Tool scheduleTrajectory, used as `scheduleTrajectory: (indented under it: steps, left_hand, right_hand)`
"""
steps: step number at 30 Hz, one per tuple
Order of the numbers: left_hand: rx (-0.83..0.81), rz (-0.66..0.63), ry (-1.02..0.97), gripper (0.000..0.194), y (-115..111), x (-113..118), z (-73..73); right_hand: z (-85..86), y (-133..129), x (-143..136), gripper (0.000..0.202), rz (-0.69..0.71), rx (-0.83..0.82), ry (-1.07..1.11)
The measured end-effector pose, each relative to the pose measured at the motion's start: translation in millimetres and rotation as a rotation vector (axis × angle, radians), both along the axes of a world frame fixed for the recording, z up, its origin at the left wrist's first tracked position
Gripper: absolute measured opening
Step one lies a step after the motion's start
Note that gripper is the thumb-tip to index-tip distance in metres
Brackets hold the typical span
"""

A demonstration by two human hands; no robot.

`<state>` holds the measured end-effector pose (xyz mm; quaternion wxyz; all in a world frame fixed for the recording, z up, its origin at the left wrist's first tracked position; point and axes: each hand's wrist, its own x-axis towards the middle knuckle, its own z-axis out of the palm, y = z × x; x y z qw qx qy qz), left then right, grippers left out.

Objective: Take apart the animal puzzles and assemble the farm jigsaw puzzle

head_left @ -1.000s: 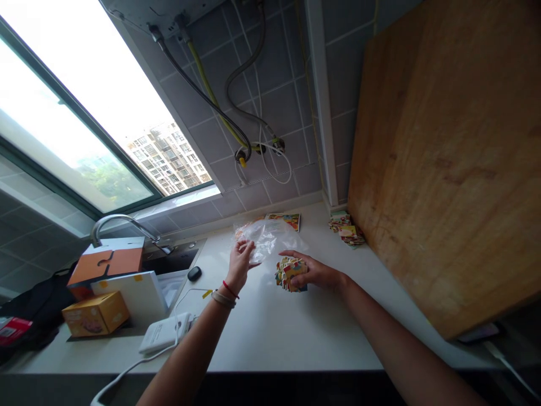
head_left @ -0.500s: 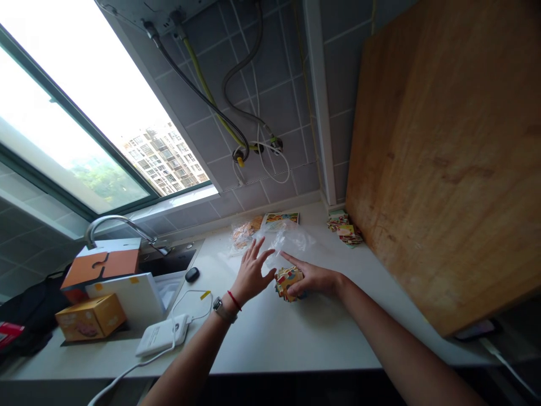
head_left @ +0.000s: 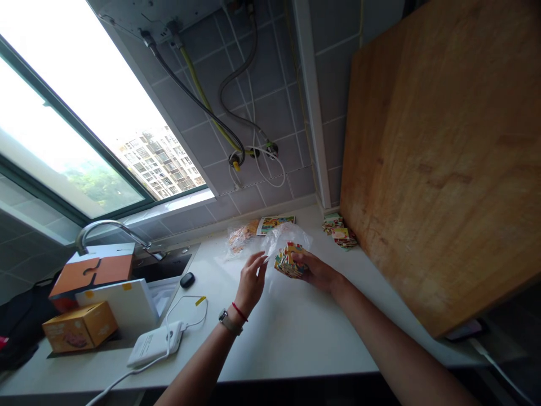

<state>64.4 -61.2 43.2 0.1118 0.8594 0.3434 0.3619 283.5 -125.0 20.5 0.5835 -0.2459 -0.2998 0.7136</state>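
My right hand is wrapped round a stack of colourful puzzle pieces, tilted and held just in front of a clear plastic bag. To the left, my left hand pinches the near edge of that bag between thumb and fingers. Behind the bag lies a printed picture card. Beside it rests another clear bag holding orange-brown pieces. More colourful pieces lie in a loose pile to the right, against the wooden board.
A large wooden board leans at the right. At the left stand an orange box, a small yellow box, a white power bank with its cable, and a black oval case near the sink with its tap.
My right hand has lifted and tilted the stack of pieces off the counter towards the bag. My left hand has closed from spread fingers onto the bag's edge.
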Motion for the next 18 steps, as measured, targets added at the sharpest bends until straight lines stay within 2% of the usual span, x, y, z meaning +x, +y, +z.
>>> scheduleTrajectory:
  steps: [2,4,7,9,11,15,18]
  left_hand:
    - [-0.038,0.021,-0.025,0.032,-7.7,2.4,-5.8]
    - [-0.163,0.026,-0.067,0.038,-15.5,6.4,-10.2]
    - [-0.453,0.036,-0.209,0.046,-24.1,13.7,-10.8]
    - [-0.526,0.046,-0.303,0.045,-27.1,18.5,-5.8]
    - [-0.429,0.043,-0.306,0.038,-28.9,22.8,3.2]
    - [-0.097,0.010,-0.153,0.023,-30.8,29.5,23.7]
    - [0.114,-0.017,-0.066,0.017,-32.3,32.9,31.3]
  right_hand:
    - [1.3,2.8,1.2,0.054,-0.076,-0.020,0.067]
    - [2.1,4.8,0.7,0.053,-0.166,-0.037,0.104]
    - [2.3,5.2,-3.6,0.076,-0.293,-0.073,0.097]
    - [2.2,4.1,-7.7,0.095,-0.310,-0.087,0.063]
    - [1.7,3.0,-11.3,0.102,-0.271,-0.082,0.005]
    - [-1.6,3.8,-15.3,0.099,-0.189,-0.053,-0.111]
    - [-5.6,5.3,-17.1,0.096,-0.130,-0.028,-0.162]
